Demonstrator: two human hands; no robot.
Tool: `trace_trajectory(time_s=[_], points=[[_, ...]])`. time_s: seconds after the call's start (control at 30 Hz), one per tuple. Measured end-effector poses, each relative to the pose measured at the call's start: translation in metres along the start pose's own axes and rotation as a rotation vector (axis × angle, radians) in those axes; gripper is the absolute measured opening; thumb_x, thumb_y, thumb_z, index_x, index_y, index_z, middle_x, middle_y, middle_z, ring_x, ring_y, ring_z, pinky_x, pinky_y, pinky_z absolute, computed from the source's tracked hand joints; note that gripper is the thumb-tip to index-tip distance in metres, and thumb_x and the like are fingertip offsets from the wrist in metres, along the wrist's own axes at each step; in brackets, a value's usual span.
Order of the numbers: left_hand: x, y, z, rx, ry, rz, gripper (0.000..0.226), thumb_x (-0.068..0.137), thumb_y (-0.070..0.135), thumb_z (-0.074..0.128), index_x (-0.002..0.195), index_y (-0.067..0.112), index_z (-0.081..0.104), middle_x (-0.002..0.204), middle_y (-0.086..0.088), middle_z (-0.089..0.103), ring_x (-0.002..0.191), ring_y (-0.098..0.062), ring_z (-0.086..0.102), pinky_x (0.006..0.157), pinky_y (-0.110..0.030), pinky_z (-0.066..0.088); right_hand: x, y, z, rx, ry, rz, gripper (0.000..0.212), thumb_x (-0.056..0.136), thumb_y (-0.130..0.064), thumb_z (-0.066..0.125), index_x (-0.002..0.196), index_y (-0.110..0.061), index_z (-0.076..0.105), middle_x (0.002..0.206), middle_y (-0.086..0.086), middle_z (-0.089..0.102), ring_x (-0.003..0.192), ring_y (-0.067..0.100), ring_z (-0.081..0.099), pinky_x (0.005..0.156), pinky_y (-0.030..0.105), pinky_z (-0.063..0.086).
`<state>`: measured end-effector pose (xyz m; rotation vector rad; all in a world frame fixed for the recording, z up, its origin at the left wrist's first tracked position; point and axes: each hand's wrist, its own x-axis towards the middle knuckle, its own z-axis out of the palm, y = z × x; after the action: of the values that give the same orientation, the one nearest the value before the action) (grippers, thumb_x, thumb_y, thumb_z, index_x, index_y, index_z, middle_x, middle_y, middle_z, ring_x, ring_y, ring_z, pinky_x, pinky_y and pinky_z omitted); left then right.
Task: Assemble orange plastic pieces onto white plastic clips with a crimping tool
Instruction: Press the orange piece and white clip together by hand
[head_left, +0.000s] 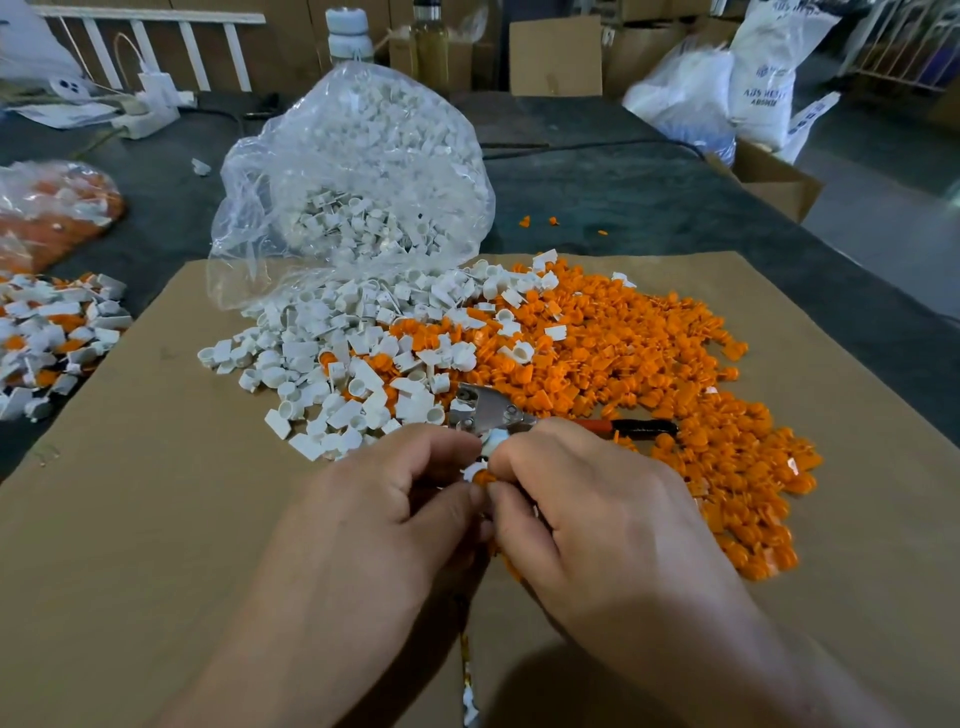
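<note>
Two hands (374, 499) (587, 493) pinch white clip (496, 441); tool (485, 408) behind.

The middle of the cardboard sheet (156, 519) is covered from side to side. A spread of white clips (311, 364) is run straight into a wider spread of orange pieces (675, 374). The far left of the sheet is blocked by a tall clear bag (358, 171) of clips. The near edge of the piles is barred by the crimping tool (488, 410). The near middle is taken up by the left hand (384, 514) and right hand (587, 499), between which a small white-and-orange part (480, 474) is pinched. Bare cardboard is left on the hands' left and at the near right corner. The sheet's left edge is crowded by a mixed pile (52, 338). Open dark table cover (649, 197) is found behind the orange spread, dotted only by stray orange bits (524, 222).
</note>
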<state>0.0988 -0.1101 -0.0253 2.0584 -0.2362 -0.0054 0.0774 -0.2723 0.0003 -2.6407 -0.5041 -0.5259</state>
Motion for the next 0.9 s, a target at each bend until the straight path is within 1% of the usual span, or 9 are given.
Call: trace_trajectory(time_s=[0.13,0.23,0.33,0.43,0.5,0.67,0.8,0.83,0.9], points=[[0.000,-0.003,0.003,-0.366,-0.082,-0.133,0.020,0.074,0.034,0.075,0.094,0.032,0.077,0.074,-0.007,0.075,0.066,-0.025,0.072,0.065,-0.045,0.061,0.000,0.002,-0.005,0.075,-0.080,-0.016,0.015,0.091,-0.024,0.053,0.094,-0.017,0.066,0.083,-0.004,0.059,0.067,0.014,0.057,0.052,0.037,0.052],[0.003,-0.003,-0.001,-0.486,-0.129,-0.196,0.024,0.068,0.023,0.085,0.092,0.025,0.079,0.073,-0.016,0.073,0.062,-0.029,0.070,0.063,-0.039,0.058,0.001,0.003,-0.007,0.095,-0.134,-0.028,0.020,0.091,-0.026,0.050,0.100,-0.018,0.065,0.088,-0.003,0.060,0.075,0.017,0.059,0.059,0.041,0.054],[0.004,-0.001,-0.004,-0.514,-0.132,-0.179,0.023,0.069,0.024,0.075,0.091,0.029,0.080,0.073,-0.014,0.074,0.060,-0.025,0.072,0.058,-0.029,0.058,0.001,0.001,-0.009,0.095,-0.116,-0.043,0.017,0.091,-0.022,0.054,0.101,-0.016,0.067,0.088,-0.002,0.061,0.074,0.017,0.059,0.057,0.040,0.054],[0.005,-0.003,-0.002,-0.480,-0.121,-0.179,0.035,0.085,0.000,0.068,0.090,0.031,0.080,0.076,-0.014,0.075,0.062,-0.027,0.073,0.059,-0.032,0.059,0.000,-0.001,-0.011,0.078,-0.125,-0.053,0.017,0.091,-0.024,0.054,0.099,-0.016,0.067,0.087,-0.002,0.060,0.073,0.017,0.058,0.054,0.039,0.053],[0.004,-0.004,0.000,-0.448,-0.123,-0.178,0.040,0.090,-0.005,0.062,0.091,0.031,0.080,0.075,-0.014,0.074,0.062,-0.029,0.072,0.062,-0.037,0.059,0.001,-0.001,-0.010,0.068,-0.148,-0.047,0.020,0.091,-0.027,0.051,0.100,-0.019,0.066,0.089,-0.003,0.060,0.075,0.016,0.058,0.055,0.040,0.054],[0.006,-0.006,0.000,-0.474,-0.145,-0.192,0.032,0.090,-0.002,0.064,0.092,0.027,0.080,0.078,-0.016,0.074,0.065,-0.030,0.072,0.066,-0.042,0.061,0.000,0.001,-0.007,0.080,-0.168,-0.056,0.018,0.090,-0.026,0.052,0.103,-0.020,0.065,0.090,-0.004,0.059,0.076,0.014,0.057,0.055,0.037,0.054],[0.007,-0.003,-0.001,-0.617,-0.132,-0.227,0.028,0.065,0.009,0.080,0.091,0.021,0.078,0.083,-0.019,0.074,0.062,-0.028,0.070,0.056,-0.034,0.057,-0.003,0.004,-0.004,0.149,-0.126,-0.052,0.015,0.091,-0.022,0.055,0.104,-0.022,0.063,0.093,-0.007,0.059,0.080,0.012,0.058,0.061,0.036,0.054],[0.007,-0.005,-0.001,-0.605,-0.115,-0.227,0.035,0.062,0.006,0.086,0.091,0.022,0.078,0.084,-0.019,0.075,0.063,-0.029,0.070,0.057,-0.034,0.057,-0.003,0.005,-0.003,0.165,-0.117,-0.045,0.016,0.092,-0.023,0.055,0.107,-0.023,0.063,0.095,-0.007,0.058,0.082,0.012,0.058,0.062,0.036,0.053],[0.007,-0.009,-0.001,-0.513,-0.065,-0.217,0.035,0.065,0.010,0.078,0.095,0.028,0.076,0.088,-0.013,0.076,0.072,-0.031,0.073,0.067,-0.043,0.059,-0.003,0.006,0.000,0.227,-0.107,-0.029,0.017,0.096,-0.029,0.052,0.110,-0.027,0.062,0.099,-0.012,0.057,0.088,0.007,0.057,0.068,0.033,0.052]])
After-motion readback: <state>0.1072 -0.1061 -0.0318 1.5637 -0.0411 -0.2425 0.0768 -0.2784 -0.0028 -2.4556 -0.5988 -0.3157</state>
